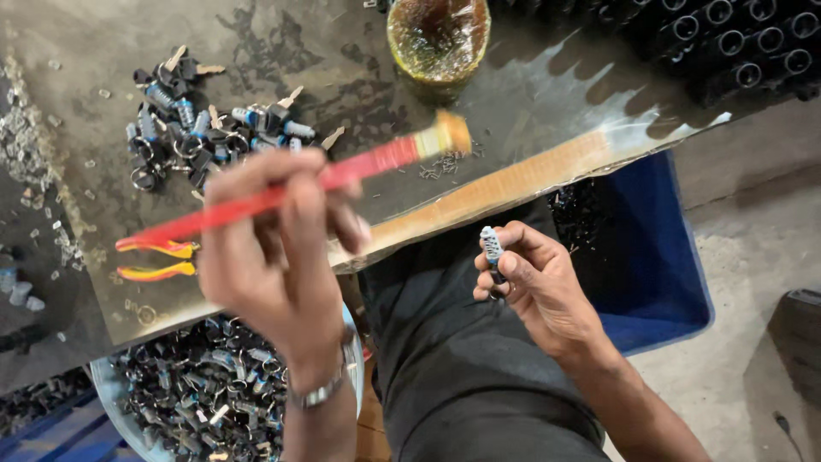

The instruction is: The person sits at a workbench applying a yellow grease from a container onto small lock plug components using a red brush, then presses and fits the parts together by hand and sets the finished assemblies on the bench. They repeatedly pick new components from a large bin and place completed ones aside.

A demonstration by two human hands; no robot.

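- Fingers [295, 218] of the left hand [274, 265] are clenched round a red-handled brush [342, 174], gripping it mid-handle; its yellowish tip hangs blurred above the surface [513, 103], near a bowl of amber paste [438, 36].
- Right hand [534, 287] sits lower, over the person's dark lap, fingers curled tight on a small grey-blue cylinder part [491, 245] that stands upright out of the grip.
- By its look, that part is light, rigid and metallic, possibly slick; holding it low on the dark stem leaves the ribbed top free.
- Brush looks light and stiff, easy to steer from the middle of the handle.
- More such parts lie in a heap [201, 124] on the surface, red-and-yellow pliers [158, 261] beside them.
- Below, a tub of metal pieces [192, 393]; to the right, a blue crate [663, 248].
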